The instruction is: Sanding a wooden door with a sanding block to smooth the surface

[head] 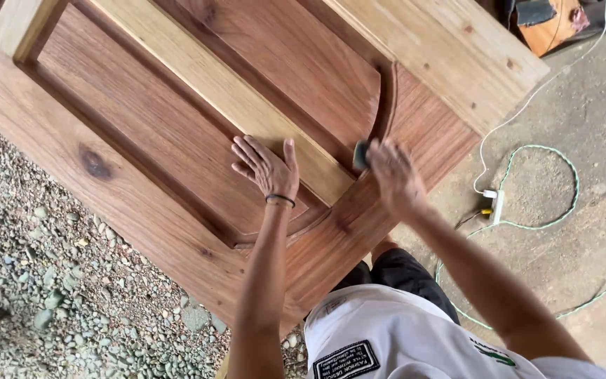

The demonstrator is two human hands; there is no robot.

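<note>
Hands work near the lower end of a panelled wooden door (142,140); left hand (268,168) lies flat, fingers spread, on the recessed panel beside the pale middle rail; right hand (393,175), blurred, is clamped on a small dark sanding block (361,154) at the curved moulding edge; gravel (71,281) lies beyond the door's left edge; concrete floor (562,231) with cables (541,151) lies past the right edge.

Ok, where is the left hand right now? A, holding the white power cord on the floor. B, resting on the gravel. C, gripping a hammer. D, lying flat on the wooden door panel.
D: the left hand lies open, fingers spread, flat on the wooden door, while the right hand presses a small dark block against the door's curved moulding.
</note>
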